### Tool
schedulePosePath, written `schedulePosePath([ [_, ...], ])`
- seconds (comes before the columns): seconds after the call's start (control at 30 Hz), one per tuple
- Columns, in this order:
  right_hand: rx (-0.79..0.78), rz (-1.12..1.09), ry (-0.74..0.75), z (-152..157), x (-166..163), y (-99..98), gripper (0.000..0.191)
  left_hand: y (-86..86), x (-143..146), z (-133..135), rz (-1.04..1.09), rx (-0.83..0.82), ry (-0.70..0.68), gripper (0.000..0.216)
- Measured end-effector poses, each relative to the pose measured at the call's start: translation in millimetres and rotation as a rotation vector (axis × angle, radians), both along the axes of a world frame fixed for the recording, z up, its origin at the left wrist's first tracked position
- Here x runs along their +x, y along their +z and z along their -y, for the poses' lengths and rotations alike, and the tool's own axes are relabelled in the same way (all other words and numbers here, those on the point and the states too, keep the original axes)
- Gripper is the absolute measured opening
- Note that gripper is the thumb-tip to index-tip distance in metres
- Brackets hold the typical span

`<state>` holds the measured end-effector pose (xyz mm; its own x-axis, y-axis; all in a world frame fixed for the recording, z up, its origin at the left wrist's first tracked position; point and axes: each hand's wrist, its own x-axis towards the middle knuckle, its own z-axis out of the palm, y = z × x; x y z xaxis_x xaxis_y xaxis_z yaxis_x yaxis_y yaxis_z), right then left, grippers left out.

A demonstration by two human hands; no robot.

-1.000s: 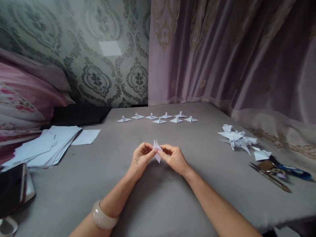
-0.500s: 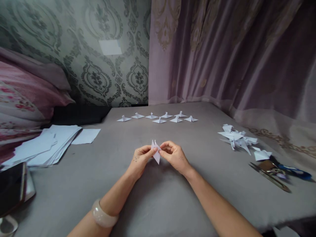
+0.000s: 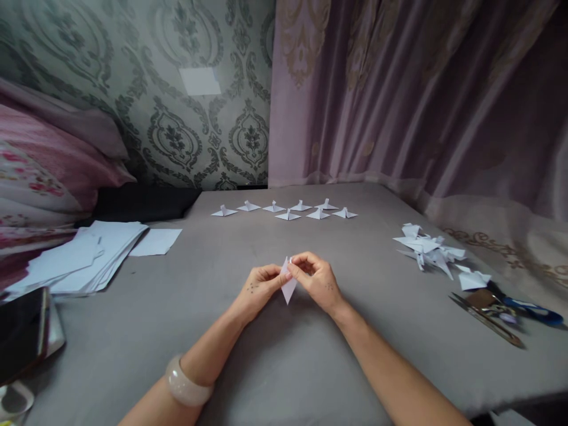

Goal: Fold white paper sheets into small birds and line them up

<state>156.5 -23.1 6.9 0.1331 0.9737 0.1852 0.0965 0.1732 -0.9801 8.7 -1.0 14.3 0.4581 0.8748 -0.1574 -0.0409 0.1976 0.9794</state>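
Note:
Between my two hands is a small folded white paper (image 3: 288,291), a narrow diamond with its lower point hanging down. My left hand (image 3: 261,288) pinches its left edge, thumb on the near face. My right hand (image 3: 317,279) grips the upper right part, thumb and forefinger closed at its top; the fingers there partly hide the folds. Beyond my hands, several folded paper cranes (image 3: 288,215) stand in two loose rows on the grey cloth (image 3: 213,254).
At left lie a stack of white sheets (image 3: 119,251), a single sheet (image 3: 156,242) and a dark phone (image 3: 24,331). On the right are a heap of folded white papers (image 3: 428,248), scissors (image 3: 532,309) and a pointed metal tool (image 3: 488,322). A curtain (image 3: 399,106) hangs behind.
The folded paper has turned and shifted slightly right and down; its two upper points no longer stand apart in view. My right fingers now close over its top.

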Motion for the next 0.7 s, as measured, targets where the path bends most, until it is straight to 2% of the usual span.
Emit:
schedulePosePath([
  [0.27,-0.146,-0.302,0.041,-1.4,0.5,3.8,0.028,-6.0,-0.1,-1.0,-0.040,0.042,0.029,0.031],
  [0.33,-0.158,-0.281,0.092,-1.3,1.6,3.2,0.030,-7.2,0.3,-1.0,-0.071,0.079,0.053,0.031],
  [0.47,-0.158,-0.175,0.182,-0.7,3.7,2.5,0.020,-7.4,0.7,0.1,-0.145,0.224,0.088,0.030],
  [0.6,-0.112,-0.135,0.191,-0.2,4.3,5.0,0.014,-8.0,0.6,0.7,-0.206,0.326,0.100,0.027],
  [0.7,-0.068,-0.093,0.181,-0.1,4.9,7.3,0.014,-8.5,-0.9,-0.4,-0.211,0.344,0.094,0.029],
])
